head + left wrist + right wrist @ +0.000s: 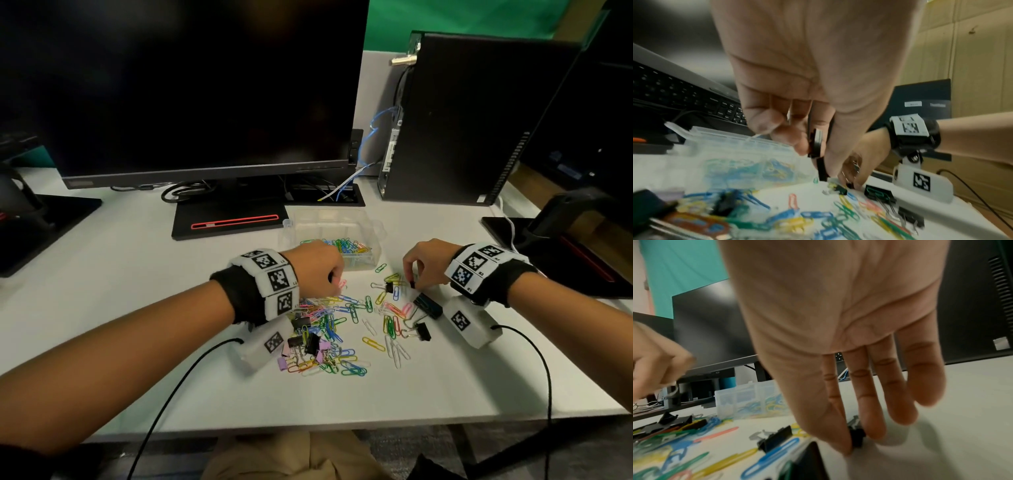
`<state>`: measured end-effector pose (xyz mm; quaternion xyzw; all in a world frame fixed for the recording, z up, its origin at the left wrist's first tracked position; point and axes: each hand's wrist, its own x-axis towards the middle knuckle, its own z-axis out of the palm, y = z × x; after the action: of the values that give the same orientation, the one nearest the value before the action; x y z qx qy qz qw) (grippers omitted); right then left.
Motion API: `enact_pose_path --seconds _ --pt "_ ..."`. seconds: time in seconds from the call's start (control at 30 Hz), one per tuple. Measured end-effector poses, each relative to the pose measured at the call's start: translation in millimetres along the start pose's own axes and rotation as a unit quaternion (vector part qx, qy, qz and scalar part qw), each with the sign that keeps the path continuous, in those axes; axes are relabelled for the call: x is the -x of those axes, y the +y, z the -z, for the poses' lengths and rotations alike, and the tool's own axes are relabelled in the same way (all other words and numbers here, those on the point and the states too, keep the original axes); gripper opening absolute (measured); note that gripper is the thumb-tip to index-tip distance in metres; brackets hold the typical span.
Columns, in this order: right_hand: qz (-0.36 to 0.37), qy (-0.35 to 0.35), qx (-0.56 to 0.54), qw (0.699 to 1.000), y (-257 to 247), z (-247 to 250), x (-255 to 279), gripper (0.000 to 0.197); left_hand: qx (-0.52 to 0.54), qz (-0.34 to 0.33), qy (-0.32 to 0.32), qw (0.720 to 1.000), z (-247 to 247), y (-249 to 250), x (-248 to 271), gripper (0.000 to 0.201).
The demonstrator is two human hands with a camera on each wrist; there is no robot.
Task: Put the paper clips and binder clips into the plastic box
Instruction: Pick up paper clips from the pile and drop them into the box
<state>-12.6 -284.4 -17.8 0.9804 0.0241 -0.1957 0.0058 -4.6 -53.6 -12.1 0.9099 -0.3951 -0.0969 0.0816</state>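
Head view: left hand [317, 267] curled over pile of paper clips [329, 325] mid-desk, just short of box [334, 228]; what it held hidden here. Right hand [426, 262] pinched small black binder clip [412, 284] at pile's right fringe, toward desk's right edge. Box lay toward desk's back edge, open, already part-filled with clips.

Left wrist view: fingers [764, 116] curled, clamped on black clip [816, 142]. Probably best carried fully over box wall [735, 142] before letting go.

Right wrist view: thumb and fingertips [873, 423] closed on binder clip [857, 437] flat on desk [962, 402]. Grip by black body likely better than by wire arms; straight lift advisable to avoid dragging neighbouring clips.
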Motion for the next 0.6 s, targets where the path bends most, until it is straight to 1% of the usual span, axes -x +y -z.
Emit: enact_pose_path --seconds 0.07,0.2,0.3,0.37,0.43,0.5,0.57,0.6 --pt "-0.004 0.005 0.0 1.0 -1 0 0 0.011 0.012 0.022 0.011 1.0 10 -11 9 0.013" --pt "0.008 0.043 0.025 0.999 -8 2 2 0.021 -0.004 0.071 0.022 0.997 23 -40 33 0.014" --pt "0.069 0.055 0.01 0.996 -22 -1 16 0.028 -0.011 0.121 -0.012 0.993 22 -68 49 0.016" --pt "0.118 0.03 -0.027 0.992 -31 -8 30 0.035 -0.022 0.156 -0.031 0.987 17 -85 59 0.02" --pt "0.152 -0.002 -0.034 0.988 -35 -16 41 0.039 -0.031 0.187 -0.035 0.981 11 -100 67 0.025" --pt "0.17 -0.016 -0.015 0.985 -37 -22 47 0.034 -0.031 0.21 -0.043 0.976 4 -109 71 0.025" --pt "0.169 -0.018 -0.01 0.985 -36 -24 50 0.022 -0.021 0.22 -0.052 0.974 0 -112 73 0.016" --pt "0.166 -0.018 -0.006 0.986 -35 -24 51 0.021 -0.013 0.223 -0.054 0.973 -1 -111 72 0.011"
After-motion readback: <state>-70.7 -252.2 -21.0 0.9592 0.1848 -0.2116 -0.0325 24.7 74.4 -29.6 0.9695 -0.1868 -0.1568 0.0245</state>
